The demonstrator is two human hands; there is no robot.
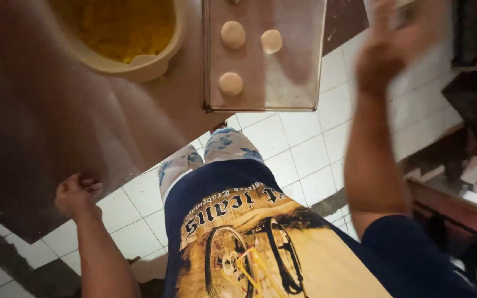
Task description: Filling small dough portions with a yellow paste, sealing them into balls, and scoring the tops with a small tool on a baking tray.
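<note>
We stand at the counter (45, 143) and look straight down past our own shirt to the white tiled floor (299, 149). Our left hand (77, 194) rests on the near counter edge with the fingers curled over the rim and holding nothing; the placement reads as a brace for the body. Our right hand (393, 52) is raised beside the counter, well apart from it, and is motion-blurred. It appears to lie against a pale sheet or cloth, but we cannot tell whether the fingers are spread or closed.

The metal tray (299, 83) sits on the counter between the two hands, its near rim at the counter edge, within easy reach. Three round dough pieces (233, 34) lie on it, spaced apart and not touching. A cream bowl (155, 60) of yellow crumb mixture (117, 25) stands just beside the tray, on its left.
</note>
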